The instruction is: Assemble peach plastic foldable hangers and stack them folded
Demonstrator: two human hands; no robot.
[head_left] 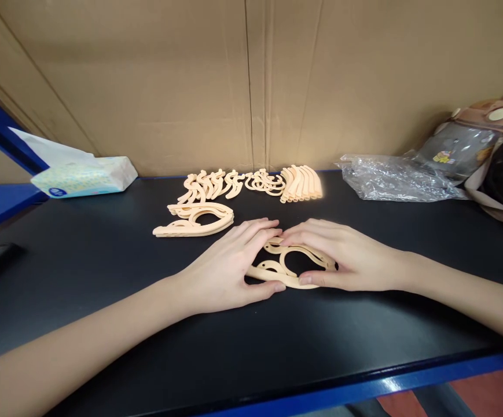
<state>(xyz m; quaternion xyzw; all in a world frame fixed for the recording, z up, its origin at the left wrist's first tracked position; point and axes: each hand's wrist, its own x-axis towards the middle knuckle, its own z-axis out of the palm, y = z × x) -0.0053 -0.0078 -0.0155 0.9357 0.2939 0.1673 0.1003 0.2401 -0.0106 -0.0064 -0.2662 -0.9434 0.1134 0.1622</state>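
At the middle of the black tabletop (103, 260), a peach plastic piece (282, 271) lies flat between both hands. Left hand (229, 269): fingers pressed together, laid over the piece's left end, thumb against its near edge. Right hand (349, 258): same on the right end, fingers together on top, thumb at the near edge. Fingertips of both hands almost meet over the piece.

Just behind the left hand: a stack of similar pieces (194, 221). Further back, a row of smaller peach parts (255, 183). Tissue pack (84, 175) far left, crumpled plastic bag (390, 178) far right.
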